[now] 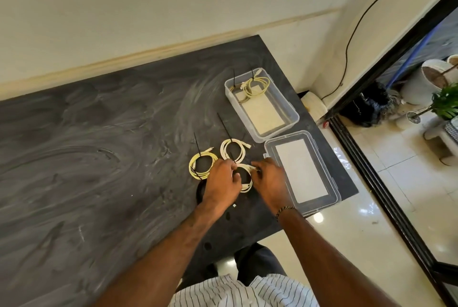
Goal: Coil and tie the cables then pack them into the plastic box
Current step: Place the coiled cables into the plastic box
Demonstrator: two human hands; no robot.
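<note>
Dark grey stone makes up the table (pixel 99 133), and both hands meet on it over one white coiled cable (pixel 246 184). The left hand (pixel 221 182) curls its fingers around the left side of this coil, and the right hand (pixel 269 177) pinches its top right part. The hands hide much of the coil. At 10 o'clock from the hands lies a yellow coil (pixel 202 166), touching the left hand, with a black tie (pixel 197 145) sticking up from it. At 12 o'clock, just beside the hands, lies another white coil (pixel 233 150) with its own long black tie. At 1 o'clock, farther back, stands the clear plastic box (pixel 285 118), with tied coils (pixel 255 85) in its far end. At 3 o'clock, just beside the right hand, lies the clear lid (pixel 332 182), flat on the table's edge. Potted plants (pixel 446 101) stand on the floor far right.
</note>
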